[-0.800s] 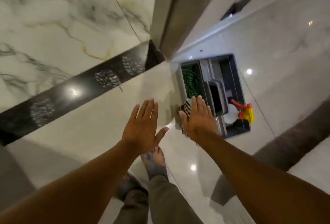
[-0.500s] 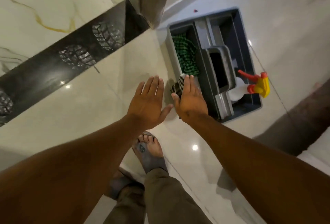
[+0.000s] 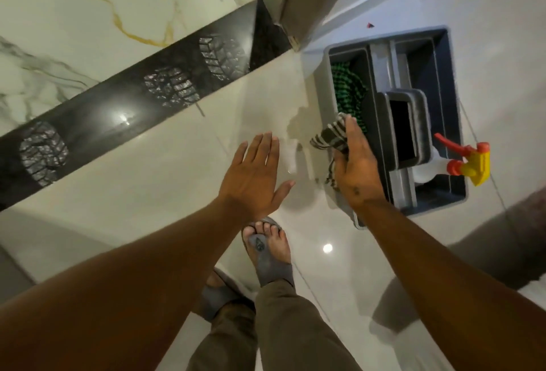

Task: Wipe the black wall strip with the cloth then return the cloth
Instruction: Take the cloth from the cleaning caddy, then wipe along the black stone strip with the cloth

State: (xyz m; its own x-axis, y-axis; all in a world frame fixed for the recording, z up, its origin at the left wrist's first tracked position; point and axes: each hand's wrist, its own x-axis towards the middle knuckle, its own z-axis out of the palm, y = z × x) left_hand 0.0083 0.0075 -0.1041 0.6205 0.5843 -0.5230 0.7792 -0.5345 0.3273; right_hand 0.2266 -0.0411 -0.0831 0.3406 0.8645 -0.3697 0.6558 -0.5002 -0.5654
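Both our hands are stretched forward and down. Our left hand (image 3: 254,177) is flat, fingers spread, holding nothing, hovering beside the wall below the black wall strip (image 3: 139,99). Our right hand (image 3: 356,169) grips the striped cloth (image 3: 331,135) in curled fingers, just over the near-left edge of the grey caddy (image 3: 452,54) on the floor. Versus 0.5 s ago: right hand has moved onto the caddy rim, more cloth shows above the fingers; left hand unchanged.
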